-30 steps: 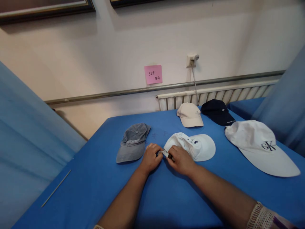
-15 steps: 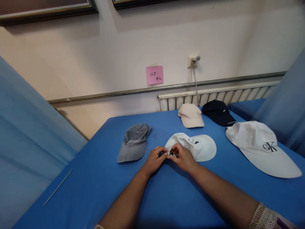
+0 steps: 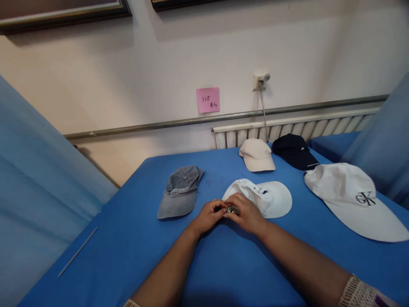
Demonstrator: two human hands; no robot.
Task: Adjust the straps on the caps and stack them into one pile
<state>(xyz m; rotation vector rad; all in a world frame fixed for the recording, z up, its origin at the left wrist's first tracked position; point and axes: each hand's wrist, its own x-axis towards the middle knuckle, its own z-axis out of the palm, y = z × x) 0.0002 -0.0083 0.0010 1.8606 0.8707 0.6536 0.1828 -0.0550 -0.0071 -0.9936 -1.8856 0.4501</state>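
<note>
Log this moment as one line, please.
left hand: at strap end | right hand: pinching metal buckle | white cap with dark logo: lying on blue cover

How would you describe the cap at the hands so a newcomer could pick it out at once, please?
On the blue table, find where the left hand and right hand meet. The white cap lies there, its brim pointing right. A small dark logo sets it apart from the big-lettered cap, also white, farther right.

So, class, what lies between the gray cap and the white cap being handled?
Blue cloth with faint marks, plus the left hand nearer the camera, in the head view.
</note>
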